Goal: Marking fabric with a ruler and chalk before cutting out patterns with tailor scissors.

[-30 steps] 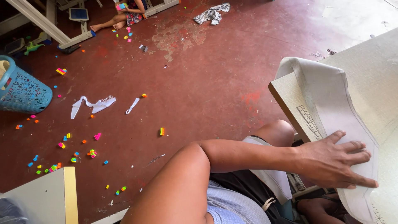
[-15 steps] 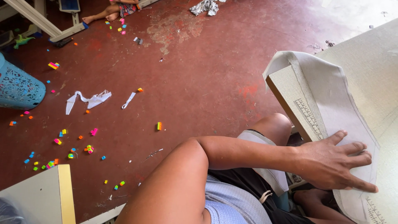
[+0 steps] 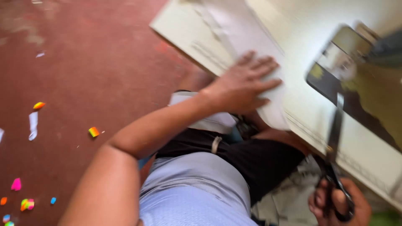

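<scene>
White fabric strip is pressed flat on the table by the open left hand; black scissors are gripped in the closed right hand.

A pale blue top at six o'clock, black shorts beyond it; both arms bare, no sleeves showing.

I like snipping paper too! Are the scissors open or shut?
Cannot tell. The scissors are blurred; their blades look like one dark line over the board, held by the right hand.

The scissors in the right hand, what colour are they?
Black scissors, blurred, in the head view.
</scene>
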